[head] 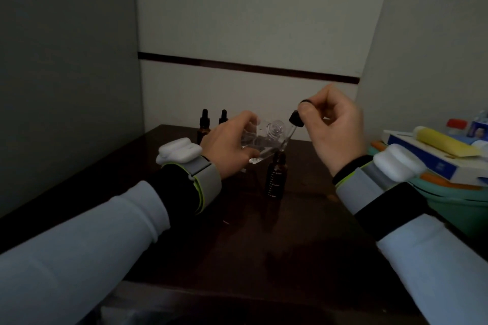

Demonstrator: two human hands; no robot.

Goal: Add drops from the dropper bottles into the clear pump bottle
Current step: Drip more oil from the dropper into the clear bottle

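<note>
My left hand (229, 142) grips the clear pump bottle (266, 140) and holds it tilted above the dark table, its open neck facing right. My right hand (335, 124) pinches the black rubber bulb of a dropper (297, 119), whose glass tube slants down to the clear bottle's mouth. Just below them stands an open amber dropper bottle (276, 175) with white scale marks. Two more amber dropper bottles (204, 124) with black dropper caps stand at the back, partly hidden behind my left hand.
The dark table (237, 232) sits in a corner, with walls to the left and behind. At the right edge a teal bin (462, 206) carries a stack of boxes, a yellow tube (443, 141) and small containers, close to my right wrist.
</note>
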